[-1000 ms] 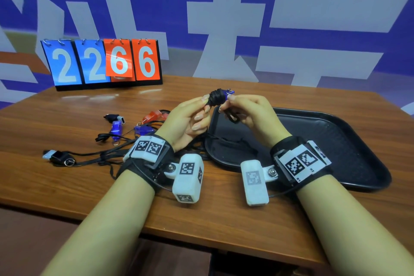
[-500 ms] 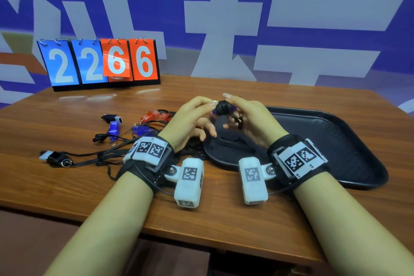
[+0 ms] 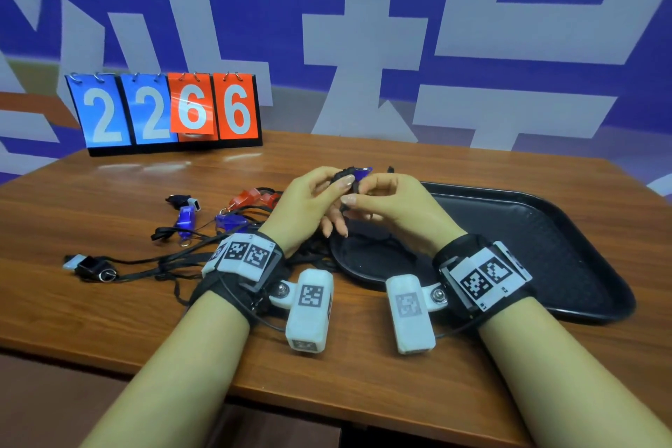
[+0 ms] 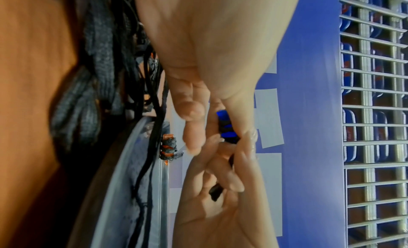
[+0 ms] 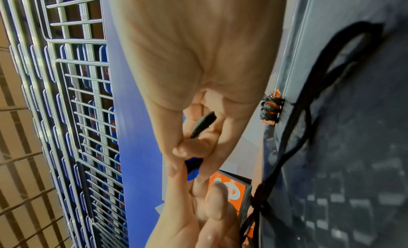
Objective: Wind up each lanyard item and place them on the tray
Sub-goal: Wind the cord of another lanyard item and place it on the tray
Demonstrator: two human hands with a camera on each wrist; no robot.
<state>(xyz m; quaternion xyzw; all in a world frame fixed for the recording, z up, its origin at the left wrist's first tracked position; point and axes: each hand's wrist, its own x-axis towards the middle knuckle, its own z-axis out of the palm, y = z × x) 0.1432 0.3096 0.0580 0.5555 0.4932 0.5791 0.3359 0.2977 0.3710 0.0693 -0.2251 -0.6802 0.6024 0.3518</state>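
A blue whistle (image 3: 362,173) with its black lanyard wound round it is held in the air over the left end of the black tray (image 3: 545,229). My left hand (image 3: 340,189) pinches it between thumb and fingers, seen close in the left wrist view as the blue whistle (image 4: 226,127). My right hand (image 3: 360,198) meets it from the right, fingers curled round the lanyard's loose end (image 5: 203,124). An orange whistle (image 5: 270,110), wrapped in black cord, lies at the tray's far rim. A loose black cord (image 5: 309,112) lies looped on the tray floor.
Left of the tray lie several unwound whistles in tangled black lanyards: a red one (image 3: 247,196), two blue ones (image 3: 186,220), a black one (image 3: 182,200) and one nearer the left edge (image 3: 89,265). A flip scoreboard (image 3: 167,113) stands at the back left.
Half a second ago my left fingers were spread off the whistle and both hands sat lower. Now the hands have risen slightly and my left thumb and fingers pinch the whistle again.
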